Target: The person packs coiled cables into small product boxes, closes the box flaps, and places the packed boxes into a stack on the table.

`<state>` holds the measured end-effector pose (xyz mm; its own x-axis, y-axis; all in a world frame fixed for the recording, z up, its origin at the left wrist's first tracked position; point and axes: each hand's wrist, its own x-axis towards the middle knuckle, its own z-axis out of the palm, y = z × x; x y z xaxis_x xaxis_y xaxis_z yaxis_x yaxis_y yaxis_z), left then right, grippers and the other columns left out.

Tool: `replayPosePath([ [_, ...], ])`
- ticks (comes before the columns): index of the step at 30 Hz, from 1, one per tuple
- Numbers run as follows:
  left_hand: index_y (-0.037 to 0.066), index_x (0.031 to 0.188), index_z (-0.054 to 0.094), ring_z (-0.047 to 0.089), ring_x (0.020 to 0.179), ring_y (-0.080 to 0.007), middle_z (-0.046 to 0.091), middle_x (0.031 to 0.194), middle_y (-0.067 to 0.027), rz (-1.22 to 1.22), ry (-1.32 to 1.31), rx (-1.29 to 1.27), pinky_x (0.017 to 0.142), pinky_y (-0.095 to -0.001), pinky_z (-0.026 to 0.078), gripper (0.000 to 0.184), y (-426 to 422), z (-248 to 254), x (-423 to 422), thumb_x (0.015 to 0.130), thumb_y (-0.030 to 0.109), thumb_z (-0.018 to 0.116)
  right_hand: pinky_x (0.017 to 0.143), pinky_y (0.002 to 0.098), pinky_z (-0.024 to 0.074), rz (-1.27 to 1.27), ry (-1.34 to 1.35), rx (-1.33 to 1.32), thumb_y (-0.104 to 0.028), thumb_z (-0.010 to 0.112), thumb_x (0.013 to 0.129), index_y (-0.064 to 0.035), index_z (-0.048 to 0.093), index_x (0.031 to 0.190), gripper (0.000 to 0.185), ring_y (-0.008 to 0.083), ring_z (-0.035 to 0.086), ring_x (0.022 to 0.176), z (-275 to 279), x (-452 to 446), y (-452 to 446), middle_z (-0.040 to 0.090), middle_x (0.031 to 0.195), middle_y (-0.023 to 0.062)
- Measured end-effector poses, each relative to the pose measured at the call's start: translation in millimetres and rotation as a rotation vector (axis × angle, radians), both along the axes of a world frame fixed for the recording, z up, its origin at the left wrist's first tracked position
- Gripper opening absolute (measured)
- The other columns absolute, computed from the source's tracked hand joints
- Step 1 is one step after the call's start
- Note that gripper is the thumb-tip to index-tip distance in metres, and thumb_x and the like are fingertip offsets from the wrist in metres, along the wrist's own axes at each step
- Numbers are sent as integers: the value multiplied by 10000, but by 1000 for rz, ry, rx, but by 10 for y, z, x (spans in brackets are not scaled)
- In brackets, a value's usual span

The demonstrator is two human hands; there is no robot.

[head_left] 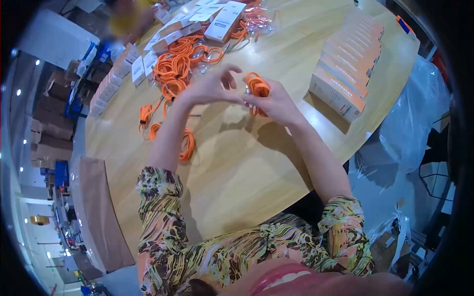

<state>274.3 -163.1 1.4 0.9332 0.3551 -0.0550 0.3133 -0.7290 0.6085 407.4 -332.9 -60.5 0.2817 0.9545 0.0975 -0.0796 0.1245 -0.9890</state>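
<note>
Holds a coiled orange cable (256, 85) in the right hand (280, 104), pinched between thumb and fingers, over the tabletop (237, 172), well in from its near edge. Runs lengthwise roughly from far edge to near edge. Lies just to the right of the left hand (210, 90), with fingers curved apart from the thumb and around nothing; hard to tell if touching at that thumb's tip. Sits between the cable heap (173, 69) and the box row (346, 64) along the right edge.
</note>
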Motion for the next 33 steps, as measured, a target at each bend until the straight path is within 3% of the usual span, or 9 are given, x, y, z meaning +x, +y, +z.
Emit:
replayPosePath([
  [4, 3, 1215, 569, 604, 911, -189, 657, 974, -112, 123, -164, -29, 816, -301, 493, 644, 905, -248, 458, 683, 225, 857, 606, 267, 471, -323, -217, 90, -66, 668, 813, -41, 634, 1031, 222, 151, 608, 670, 13, 74, -1, 679, 850, 55],
  [6, -39, 1228, 537, 629, 939, -284, 639, 1066, -174, 375, -395, 364, 821, -359, 515, 700, 1289, -473, 667, 702, 331, 816, 619, 281, 481, -515, -434, 154, -33, 650, 803, -49, 633, 1069, 268, 172, 628, 694, 31, 89, -9, 692, 883, 47],
  [11, -45, 1213, 517, 562, 1053, -377, 586, 1145, -223, 509, -212, 569, 911, -451, 465, 741, 1557, -520, 1153, 674, 372, 808, 692, 309, 496, -324, -680, 265, 58, 587, 761, -60, 635, 1145, 405, 243, 644, 783, 22, -59, -91, 689, 984, 86],
  [14, -53, 1255, 471, 606, 976, -390, 613, 1099, -218, 527, -313, 707, 882, -447, 486, 824, 1713, -624, 1364, 643, 362, 834, 676, 332, 489, -220, -263, 58, 101, 550, 728, -44, 615, 1100, 404, 269, 626, 752, 254, -166, -211, 669, 939, 103],
  [16, -42, 1310, 417, 590, 1038, -381, 587, 1167, -217, 533, 29, 700, 888, -439, 479, 873, 1573, -495, 1364, 661, 385, 815, 666, 331, 487, -251, -842, 130, 106, 587, 650, -32, 585, 1083, 454, 253, 605, 750, 140, -120, -198, 649, 939, 94],
  [19, -29, 1255, 465, 602, 940, -344, 594, 1114, -209, 684, -31, 688, 839, -432, 489, 783, 1176, -382, 1326, 675, 381, 796, 657, 353, 482, -262, -791, 156, 91, 585, 644, -41, 574, 1073, 449, 303, 589, 719, 63, -180, -215, 639, 874, 109],
  [21, -15, 1246, 499, 604, 901, -275, 599, 1098, -173, 606, -440, -107, 782, -372, 496, 707, 941, -308, 1197, 746, 424, 739, 650, 351, 483, -221, -714, 61, 76, 590, 646, -55, 579, 1083, 456, 313, 598, 704, 72, -205, -222, 640, 833, 106],
  [26, -2, 1264, 531, 632, 754, -275, 640, 1027, -165, 383, -153, -1105, 564, -340, 530, 614, 122, -2, 526, 888, 484, 561, 597, 390, 486, -327, -603, 267, -28, 672, 690, -83, 556, 1149, 477, 319, 631, 694, -40, -249, -178, 666, 898, 116],
  [33, -21, 1336, 453, 666, 825, -315, 608, 1161, -217, 325, 34, -1196, 553, -298, 546, 672, 457, -523, -457, 898, 468, 594, 583, 325, 486, -515, -285, 264, -90, 668, 831, -66, 540, 1080, 281, 212, 592, 636, -66, -67, 216, 646, 826, 97],
])
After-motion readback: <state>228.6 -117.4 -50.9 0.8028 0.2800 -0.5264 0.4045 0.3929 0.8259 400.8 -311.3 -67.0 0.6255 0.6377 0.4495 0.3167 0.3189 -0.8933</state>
